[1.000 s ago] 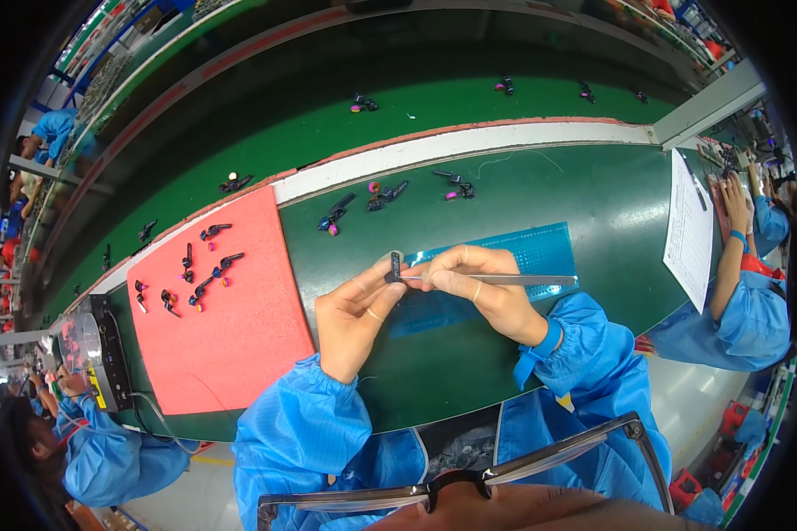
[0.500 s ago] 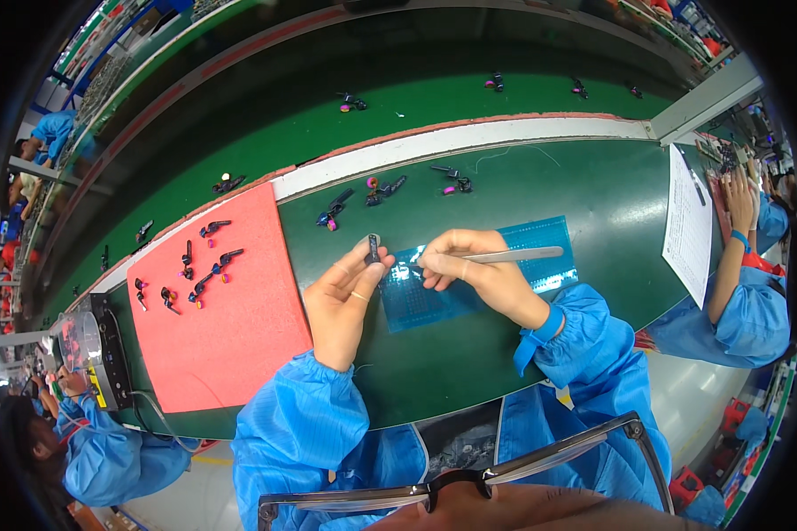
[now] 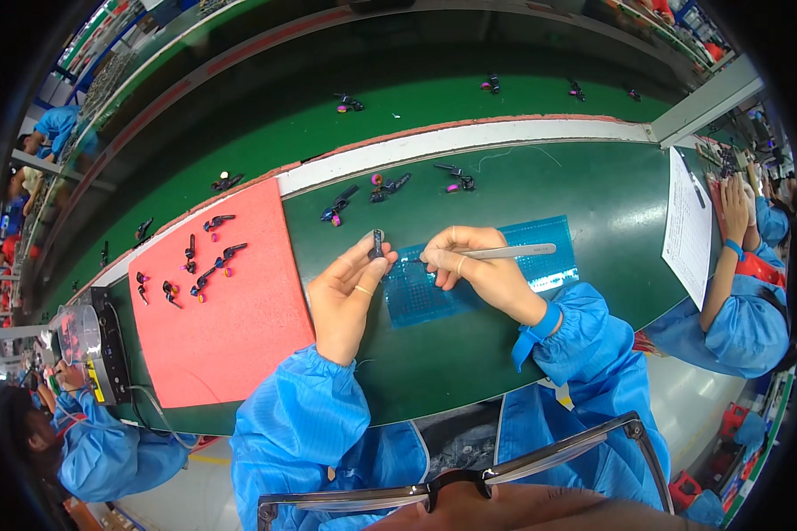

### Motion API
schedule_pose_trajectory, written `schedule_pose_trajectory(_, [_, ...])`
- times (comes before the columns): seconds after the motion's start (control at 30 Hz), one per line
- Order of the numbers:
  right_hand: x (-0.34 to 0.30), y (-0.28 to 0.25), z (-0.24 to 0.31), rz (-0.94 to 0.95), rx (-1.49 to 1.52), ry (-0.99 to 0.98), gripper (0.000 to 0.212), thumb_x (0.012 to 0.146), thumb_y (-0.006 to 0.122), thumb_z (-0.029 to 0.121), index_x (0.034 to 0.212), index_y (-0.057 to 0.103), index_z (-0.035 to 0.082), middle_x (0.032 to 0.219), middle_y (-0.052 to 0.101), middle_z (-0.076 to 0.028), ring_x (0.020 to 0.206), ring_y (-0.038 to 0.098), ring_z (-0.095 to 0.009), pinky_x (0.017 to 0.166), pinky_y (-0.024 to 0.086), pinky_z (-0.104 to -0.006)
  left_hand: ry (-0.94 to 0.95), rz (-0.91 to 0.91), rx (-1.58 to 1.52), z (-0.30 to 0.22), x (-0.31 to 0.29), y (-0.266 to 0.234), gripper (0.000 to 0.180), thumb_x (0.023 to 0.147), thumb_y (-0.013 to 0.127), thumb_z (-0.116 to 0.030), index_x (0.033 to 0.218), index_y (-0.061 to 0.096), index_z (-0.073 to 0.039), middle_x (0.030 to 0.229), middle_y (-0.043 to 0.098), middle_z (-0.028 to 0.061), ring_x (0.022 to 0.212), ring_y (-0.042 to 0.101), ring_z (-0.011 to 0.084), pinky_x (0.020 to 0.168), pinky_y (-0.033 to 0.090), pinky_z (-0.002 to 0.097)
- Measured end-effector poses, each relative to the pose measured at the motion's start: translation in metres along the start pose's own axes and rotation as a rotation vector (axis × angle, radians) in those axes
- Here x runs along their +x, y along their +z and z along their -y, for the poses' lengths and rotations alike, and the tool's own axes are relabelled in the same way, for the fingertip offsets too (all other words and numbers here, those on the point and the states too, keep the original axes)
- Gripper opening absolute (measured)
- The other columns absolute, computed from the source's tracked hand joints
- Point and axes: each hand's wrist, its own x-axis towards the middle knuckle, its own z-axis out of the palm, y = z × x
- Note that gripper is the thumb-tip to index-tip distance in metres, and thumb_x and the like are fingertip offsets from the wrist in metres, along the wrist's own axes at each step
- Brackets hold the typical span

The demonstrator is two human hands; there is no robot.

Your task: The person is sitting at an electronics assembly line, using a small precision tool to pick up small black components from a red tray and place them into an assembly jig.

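Observation:
My left hand (image 3: pixel 344 296) is closed, pinching a small dark stick-shaped part (image 3: pixel 378 242) upright between thumb and fingers. In my right hand (image 3: pixel 471 265) sits a pair of metal tweezers (image 3: pixel 514 251), its tips pointing left toward the dark part without touching it. Whether the tips grip anything is too small to tell. Beneath the right hand lies a translucent blue sheet (image 3: pixel 425 305) marked with rows of tiny shapes. Beyond the hands, several dark small assemblies (image 3: pixel 385 188) with pink or purple round pieces rest on the green table (image 3: pixel 469 372).
To the left, a pink foam mat (image 3: pixel 230 345) carries several similar assemblies. A black box-shaped device (image 3: pixel 106 350) stands at its left edge. More assemblies lie on the green belt (image 3: pixel 283 150) behind a white rail. Paper (image 3: pixel 687 226) and a co-worker's arm (image 3: pixel 728 257) are at right.
The tweezers and my right hand have shifted slightly right. My left hand keeps its pinch on the dark part. Assemblies on the belt have drifted a little left.

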Motion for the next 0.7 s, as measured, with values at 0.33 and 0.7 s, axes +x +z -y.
schedule_pose_trajectory(0.33, [0.001,0.003,-0.001,0.029,0.095,-0.063,0.016,0.081,0.058,0.015,0.080,0.062,-0.001,0.070,0.060,-0.005,0.058,0.054,-0.008,0.052,0.044,-0.0196,0.026,-0.014,0.023,-0.007,0.002,-0.002,0.031,0.083,0.055,0.002,0.113,0.051,0.007,0.103,0.060,0.0148,0.095,0.060,0.0201,0.083,0.047,0.0256])
schedule_pose_trajectory(0.7, [0.013,-0.003,-0.010,0.122,0.134,-0.108,0.018,0.082,0.058,0.015,0.082,0.061,-0.003,0.074,0.061,-0.008,0.059,0.056,-0.009,0.053,0.047,-0.0208,0.558,0.039,0.924,-0.054,0.145,-0.039,0.018,0.076,0.060,-0.006,0.093,0.065,-0.005,0.089,0.063,0.0159,0.078,0.063,0.0263,0.070,0.049,0.0324])
